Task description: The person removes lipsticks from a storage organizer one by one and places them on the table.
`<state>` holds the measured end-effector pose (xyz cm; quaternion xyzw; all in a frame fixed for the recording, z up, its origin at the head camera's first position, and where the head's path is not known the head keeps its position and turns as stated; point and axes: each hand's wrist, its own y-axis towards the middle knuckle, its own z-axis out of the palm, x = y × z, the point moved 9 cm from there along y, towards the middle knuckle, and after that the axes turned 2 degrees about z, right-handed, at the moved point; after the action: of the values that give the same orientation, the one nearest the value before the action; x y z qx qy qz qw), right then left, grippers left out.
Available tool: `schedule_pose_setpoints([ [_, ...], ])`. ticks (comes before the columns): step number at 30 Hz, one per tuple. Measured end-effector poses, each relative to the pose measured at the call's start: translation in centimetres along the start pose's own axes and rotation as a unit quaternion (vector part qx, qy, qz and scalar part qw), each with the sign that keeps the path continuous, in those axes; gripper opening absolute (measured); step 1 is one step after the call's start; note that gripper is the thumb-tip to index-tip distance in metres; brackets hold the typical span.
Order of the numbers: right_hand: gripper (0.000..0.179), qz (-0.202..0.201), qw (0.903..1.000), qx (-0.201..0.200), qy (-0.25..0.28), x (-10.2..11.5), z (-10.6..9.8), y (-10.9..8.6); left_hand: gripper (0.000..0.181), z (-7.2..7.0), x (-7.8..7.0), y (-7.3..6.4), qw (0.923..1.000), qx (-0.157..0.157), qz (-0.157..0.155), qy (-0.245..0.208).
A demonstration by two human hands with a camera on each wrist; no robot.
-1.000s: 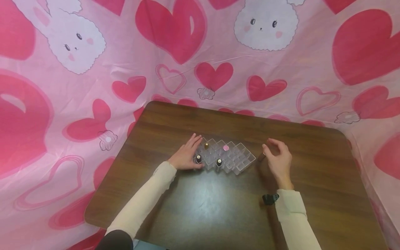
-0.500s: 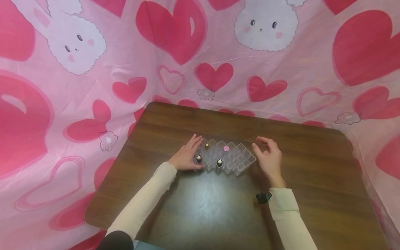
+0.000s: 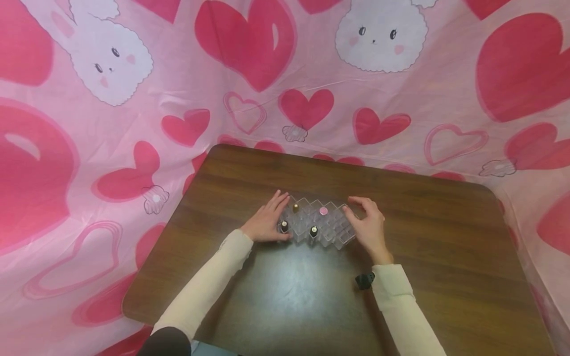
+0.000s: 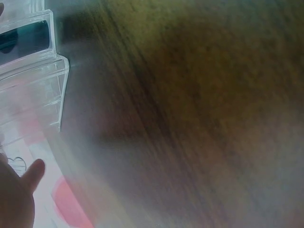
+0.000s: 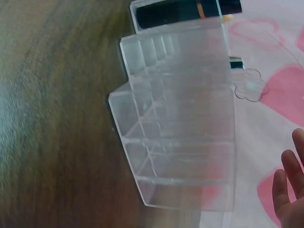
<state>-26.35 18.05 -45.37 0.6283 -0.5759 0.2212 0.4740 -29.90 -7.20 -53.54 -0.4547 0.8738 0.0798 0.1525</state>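
On the wooden table sits a clear plastic lipstick organizer (image 3: 334,231) with diamond-shaped compartments. In the head view, a black tube (image 3: 284,226) stands at its left end and another black tube (image 3: 313,231) at its front. Behind them are a gold-topped tube (image 3: 296,207) and a round pink top (image 3: 323,211). My left hand (image 3: 265,221) rests at the organizer's left end, fingers extended at the back, thumb toward the front. My right hand (image 3: 370,230) is at the right end, thumb and fingers apart. The right wrist view shows spread fingertips (image 5: 288,186) beyond the organizer.
The brown table (image 3: 285,296) has rounded corners. A pink cloth (image 3: 213,84) with hearts and rabbits hangs round its back and sides. A black watch (image 3: 365,281) is on the right wrist.
My right hand has moved left, from beside the organizer to its right end, where it now overlaps the edge. My left hand and the tubes have stayed in place.
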Motion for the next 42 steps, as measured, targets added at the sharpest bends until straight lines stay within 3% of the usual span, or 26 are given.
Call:
schedule_pose_setpoints([
  [17, 0.036, 0.011, 0.995, 0.087, -0.047, -0.8, 4.5, -0.4, 0.11, -0.5, -0.6, 0.0, 0.9985, -0.008, 0.023, 0.049],
  [30, 0.034, -0.043, 0.9915, 0.102, -0.069, 0.0, 5.7, -0.6, 0.109, -0.7, -0.8, -0.1, 0.9976, -0.012, 0.029, 0.062],
  [42, 0.037, -0.058, 0.9826, 0.105, -0.141, 0.2, 6.7, -0.5, 0.11, -0.6, -0.9, 0.0, 0.9966, -0.014, 0.034, 0.074],
])
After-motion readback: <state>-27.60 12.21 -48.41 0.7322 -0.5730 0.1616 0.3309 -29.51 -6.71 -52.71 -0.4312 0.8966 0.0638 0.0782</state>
